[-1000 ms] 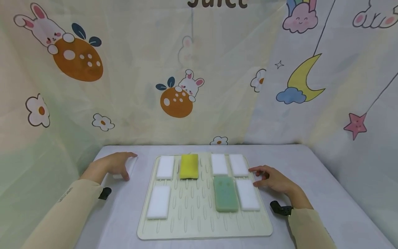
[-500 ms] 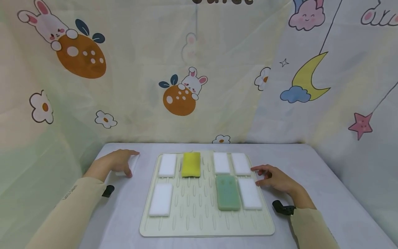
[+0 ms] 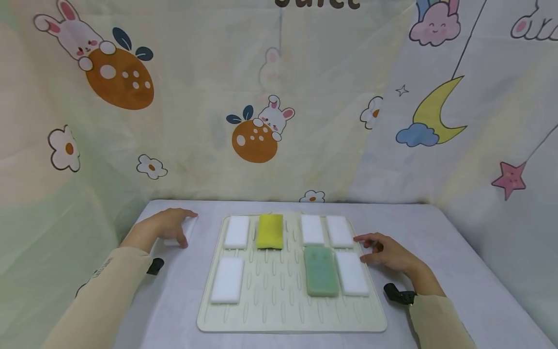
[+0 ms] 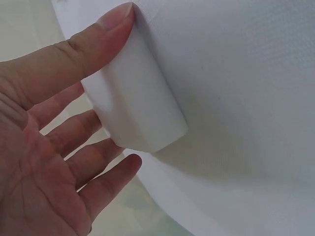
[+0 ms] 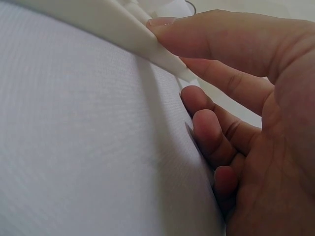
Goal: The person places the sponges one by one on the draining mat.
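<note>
My left hand [image 3: 163, 227] holds a white sponge block [image 4: 142, 96] at the far left of the table. In the left wrist view the thumb lies over one end, and the other fingers reach behind the block. A pale ridged mat [image 3: 261, 321] lies mid-table. Thumb and forefinger of my right hand [image 3: 394, 252] touch its right edge [image 5: 113, 27], the remaining fingers loosely curled by the cloth. Laid out on the mat are several white sponge blocks [image 3: 226, 280], a yellow block [image 3: 270, 231] at the back and a green block [image 3: 321, 272] toward the right.
A white cloth [image 3: 440, 242] covers the table. Behind and at both sides hangs a printed fabric curtain [image 3: 192, 121] with cartoon rabbits, flowers and a moon. Dark wrist straps [image 3: 400, 294] show at the sleeves.
The head view shifts slightly, so the whole scene sits a little farther right. Both hands keep their places at the white sponge block and the mat's edge.
</note>
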`<state>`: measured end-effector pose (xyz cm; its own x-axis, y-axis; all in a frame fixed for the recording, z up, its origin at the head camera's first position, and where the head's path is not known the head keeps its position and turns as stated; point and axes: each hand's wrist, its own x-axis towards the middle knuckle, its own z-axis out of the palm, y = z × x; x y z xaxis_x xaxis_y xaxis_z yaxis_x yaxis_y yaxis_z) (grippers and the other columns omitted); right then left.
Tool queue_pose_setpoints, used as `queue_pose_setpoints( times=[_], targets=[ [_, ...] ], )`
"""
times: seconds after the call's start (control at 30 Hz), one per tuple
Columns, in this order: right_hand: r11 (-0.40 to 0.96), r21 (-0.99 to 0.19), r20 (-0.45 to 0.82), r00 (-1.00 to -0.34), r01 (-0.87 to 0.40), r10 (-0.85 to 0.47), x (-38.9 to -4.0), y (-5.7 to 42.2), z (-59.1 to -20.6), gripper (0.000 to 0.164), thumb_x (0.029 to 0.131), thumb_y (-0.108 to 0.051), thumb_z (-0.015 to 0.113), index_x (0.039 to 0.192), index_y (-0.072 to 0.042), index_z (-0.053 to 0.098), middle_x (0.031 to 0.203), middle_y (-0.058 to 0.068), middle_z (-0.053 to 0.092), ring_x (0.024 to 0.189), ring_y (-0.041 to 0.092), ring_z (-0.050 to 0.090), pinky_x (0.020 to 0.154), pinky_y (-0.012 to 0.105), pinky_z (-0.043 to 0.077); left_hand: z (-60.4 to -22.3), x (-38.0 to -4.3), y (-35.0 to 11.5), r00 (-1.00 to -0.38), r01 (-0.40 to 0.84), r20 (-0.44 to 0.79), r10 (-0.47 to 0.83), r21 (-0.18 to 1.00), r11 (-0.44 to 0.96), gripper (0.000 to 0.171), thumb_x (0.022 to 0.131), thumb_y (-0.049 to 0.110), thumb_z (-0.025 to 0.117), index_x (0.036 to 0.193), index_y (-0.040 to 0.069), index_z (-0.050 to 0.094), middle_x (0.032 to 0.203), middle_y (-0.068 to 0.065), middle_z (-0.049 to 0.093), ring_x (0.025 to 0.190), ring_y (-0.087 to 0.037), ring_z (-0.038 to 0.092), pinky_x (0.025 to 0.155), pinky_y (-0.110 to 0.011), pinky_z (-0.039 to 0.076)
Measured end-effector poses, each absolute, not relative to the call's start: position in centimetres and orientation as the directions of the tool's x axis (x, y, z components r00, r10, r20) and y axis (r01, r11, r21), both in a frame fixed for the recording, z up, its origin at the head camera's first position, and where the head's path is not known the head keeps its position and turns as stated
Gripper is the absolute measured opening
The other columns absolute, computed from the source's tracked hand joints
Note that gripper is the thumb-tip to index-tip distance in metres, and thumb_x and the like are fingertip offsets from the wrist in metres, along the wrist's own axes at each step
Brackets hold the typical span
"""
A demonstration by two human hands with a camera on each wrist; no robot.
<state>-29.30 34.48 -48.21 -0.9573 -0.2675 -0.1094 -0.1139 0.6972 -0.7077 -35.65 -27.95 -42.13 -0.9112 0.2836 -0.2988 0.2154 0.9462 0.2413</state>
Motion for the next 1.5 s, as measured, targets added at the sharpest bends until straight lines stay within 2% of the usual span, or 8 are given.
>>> queue_pose_setpoints(
  times=[0.5, 0.73, 1.0, 1.3, 1.5],
  targets=[
    [0.676, -0.729, -0.111, -0.956, -0.107, -0.270, -29.1, 34.6, -48.4, 0.059, 0.084, -0.028, 0.086, 0.138, -0.017, 0.066, 0.118, 0.011, 0.056, 0.089, 0.017, 0.047, 0.076, 0.027, 0.040, -42.2, -35.8, -27.6, -0.921, 0.195, -0.295, 0.254, 0.214, 0.957, 0.093, 0.067, 0.023, 0.097, 0.148, 0.005, 0.054, 0.148, -0.030, 0.053, 0.136, -0.053, 0.047, 0.111, -0.071, 0.037],
    [0.656, -0.747, -0.113, -0.951, -0.110, -0.287, -28.9, 34.5, -48.5, 0.059, 0.085, -0.027, 0.085, 0.139, -0.017, 0.065, 0.121, 0.013, 0.055, 0.090, 0.018, 0.046, 0.076, 0.027, 0.039, -42.3, -35.8, -28.0, -0.914, 0.222, -0.296, 0.276, 0.202, 0.954, 0.094, 0.067, 0.024, 0.097, 0.148, 0.005, 0.054, 0.148, -0.029, 0.054, 0.136, -0.053, 0.048, 0.111, -0.070, 0.037],
    [0.657, -0.744, -0.106, -0.950, -0.121, -0.295, -29.0, 34.5, -48.3, 0.058, 0.085, -0.027, 0.084, 0.139, -0.016, 0.065, 0.119, 0.012, 0.054, 0.089, 0.017, 0.045, 0.075, 0.027, 0.039, -41.8, -35.3, -27.8, -0.908, 0.213, -0.312, 0.280, 0.232, 0.949, 0.097, 0.069, 0.022, 0.096, 0.152, 0.006, 0.049, 0.150, -0.029, 0.052, 0.137, -0.052, 0.046, 0.112, -0.070, 0.036],
    [0.667, -0.735, -0.099, -0.953, -0.123, -0.286, -29.1, 34.5, -48.3, 0.058, 0.085, -0.027, 0.085, 0.138, -0.017, 0.065, 0.117, 0.012, 0.056, 0.088, 0.016, 0.046, 0.074, 0.026, 0.039, -42.1, -34.9, -28.1, -0.912, 0.225, -0.265, 0.312, 0.312, 0.923, 0.100, 0.067, 0.015, 0.095, 0.154, 0.003, 0.046, 0.153, -0.033, 0.045, 0.140, -0.053, 0.043, 0.115, -0.069, 0.033],
    [0.648, -0.752, -0.102, -0.952, -0.117, -0.290, -29.0, 34.6, -48.2, 0.060, 0.084, -0.027, 0.085, 0.139, -0.016, 0.065, 0.120, 0.013, 0.056, 0.090, 0.018, 0.046, 0.075, 0.026, 0.040, -41.4, -34.6, -28.0, -0.919, 0.251, -0.224, 0.325, 0.305, 0.919, 0.105, 0.066, 0.023, 0.096, 0.154, 0.000, 0.044, 0.151, -0.035, 0.043, 0.138, -0.055, 0.043, 0.112, -0.069, 0.037]
  ],
)
